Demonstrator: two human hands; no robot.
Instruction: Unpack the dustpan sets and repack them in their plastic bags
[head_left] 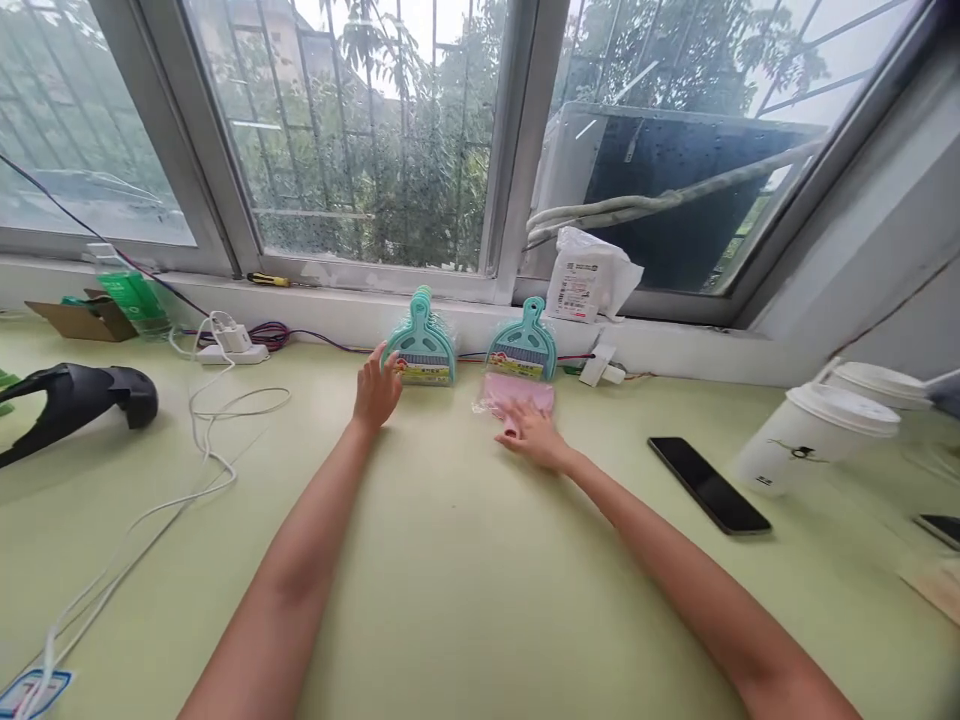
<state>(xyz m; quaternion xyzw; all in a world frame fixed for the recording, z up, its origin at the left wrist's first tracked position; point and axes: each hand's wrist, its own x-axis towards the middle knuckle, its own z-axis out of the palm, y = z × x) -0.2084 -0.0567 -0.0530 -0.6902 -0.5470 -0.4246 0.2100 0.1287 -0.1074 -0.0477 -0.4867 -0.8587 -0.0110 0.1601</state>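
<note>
Two teal mini dustpan sets in plastic wrap lean against the window ledge. The left teal dustpan set (421,345) looks like a stack of several. My left hand (376,388) reaches to its lower left edge, fingers apart, touching or almost touching it. The right teal dustpan set (523,345) stands behind a pink dustpan set (517,397) lying flat on the green table (450,560). My right hand (534,437) rests on the near end of the pink set, fingers on its handle; whether it grips is unclear.
A black phone (708,484) lies right of my right arm, with two lidded white cups (814,437) beyond it. White cables (202,440) and a power strip (232,350) run on the left, near a black headset (71,402). A white bag (589,277) sits on the sill.
</note>
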